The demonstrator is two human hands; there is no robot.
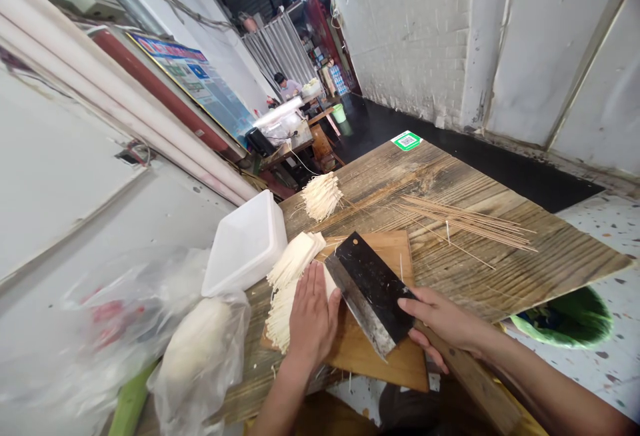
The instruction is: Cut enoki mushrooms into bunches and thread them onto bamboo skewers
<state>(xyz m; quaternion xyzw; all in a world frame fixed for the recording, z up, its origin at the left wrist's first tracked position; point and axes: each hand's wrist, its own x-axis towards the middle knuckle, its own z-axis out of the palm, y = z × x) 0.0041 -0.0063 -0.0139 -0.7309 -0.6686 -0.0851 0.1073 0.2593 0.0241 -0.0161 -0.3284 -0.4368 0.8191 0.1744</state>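
My left hand [314,313] lies flat, fingers stretched out, on a pale, finely stranded food [281,319] on the wooden cutting board [363,356]. Another pale bundle [296,257] with a fringed edge lies just beyond my fingertips. My right hand [435,319] is closed round a cleaver [373,289], gripping where the wooden handle meets the dark blade. The blade is tilted over the board, its edge toward my left hand. Whether the edge touches the food I cannot tell. Part of the food is hidden under my left hand.
Thin wooden skewers [470,223] lie on the table [550,256] at right. A skewered pale bunch [321,196] sits beyond the board. Left are a white plastic tub [245,246] and a bagged pale mass [197,339]. A green-lined bin [570,319] stands below. A person [287,87] sits far back.
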